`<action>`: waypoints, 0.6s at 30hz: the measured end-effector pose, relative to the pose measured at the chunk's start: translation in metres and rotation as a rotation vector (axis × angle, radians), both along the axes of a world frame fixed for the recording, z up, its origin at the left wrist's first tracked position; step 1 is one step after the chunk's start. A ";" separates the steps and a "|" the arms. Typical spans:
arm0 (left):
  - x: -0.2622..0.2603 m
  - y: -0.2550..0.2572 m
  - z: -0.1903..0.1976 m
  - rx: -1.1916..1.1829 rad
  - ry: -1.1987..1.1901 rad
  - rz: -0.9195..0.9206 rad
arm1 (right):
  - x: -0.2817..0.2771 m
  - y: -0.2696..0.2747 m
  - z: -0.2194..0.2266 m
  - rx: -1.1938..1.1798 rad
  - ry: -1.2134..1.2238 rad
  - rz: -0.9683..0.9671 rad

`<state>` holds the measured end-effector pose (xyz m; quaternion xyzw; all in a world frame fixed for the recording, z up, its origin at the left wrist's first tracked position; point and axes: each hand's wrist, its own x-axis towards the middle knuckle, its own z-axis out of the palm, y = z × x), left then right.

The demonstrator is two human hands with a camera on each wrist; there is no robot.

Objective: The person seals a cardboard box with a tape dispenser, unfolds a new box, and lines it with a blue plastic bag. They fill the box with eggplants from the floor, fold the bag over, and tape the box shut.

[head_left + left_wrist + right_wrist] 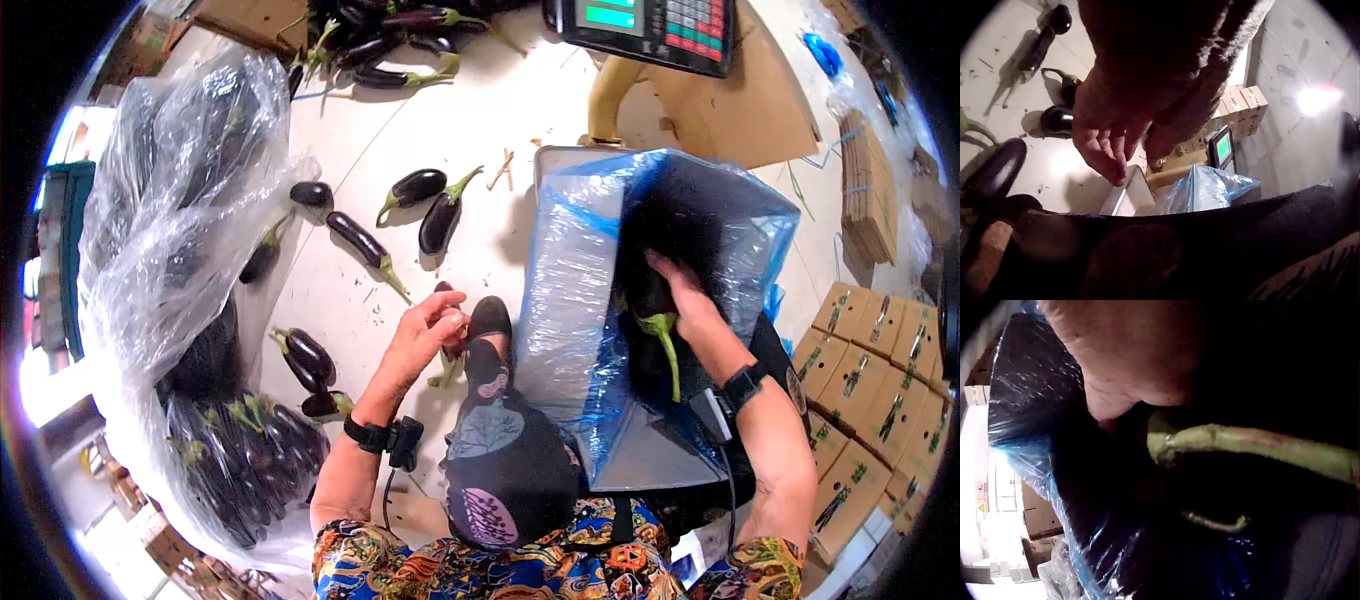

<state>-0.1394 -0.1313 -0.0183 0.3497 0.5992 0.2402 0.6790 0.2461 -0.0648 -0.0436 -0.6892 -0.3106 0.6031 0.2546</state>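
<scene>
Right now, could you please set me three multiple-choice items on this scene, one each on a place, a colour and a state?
1. Where is the right hand?
A. on the scale
B. inside the blue bag
C. on the cartons

2. What colour is the stem of the eggplant by the right hand?
A. green
B. red
C. white

3. How is the left hand?
A. flat and open on the floor
B. inside the clear bag
C. fingers pinched round an eggplant stem

Answers:
1 B: the head view shows the hand reaching into the bag's mouth.
2 A: head and right wrist views show a green stem.
3 C: the head view shows the fingertips closed by the shoe, a stem hanging below them.
</scene>
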 end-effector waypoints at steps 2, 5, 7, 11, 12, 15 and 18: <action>0.000 -0.002 -0.003 0.007 0.002 0.027 | 0.000 0.007 0.023 -0.200 0.232 -0.166; -0.001 0.010 -0.003 0.025 -0.030 0.075 | 0.003 0.017 0.054 -0.363 0.350 -0.093; 0.002 0.012 -0.009 0.071 -0.066 0.081 | -0.010 0.014 0.089 -0.332 0.394 0.006; 0.003 0.006 -0.019 0.126 0.129 -0.136 | -0.017 -0.017 0.129 -0.305 0.438 0.306; 0.002 0.002 -0.018 0.119 0.133 -0.143 | -0.026 -0.026 0.140 -0.267 0.364 0.361; -0.006 -0.024 -0.049 0.125 0.112 -0.102 | -0.032 -0.041 0.155 -0.246 0.136 0.545; -0.015 -0.040 -0.069 0.130 0.291 -0.051 | -0.033 -0.045 0.155 -0.246 0.147 0.471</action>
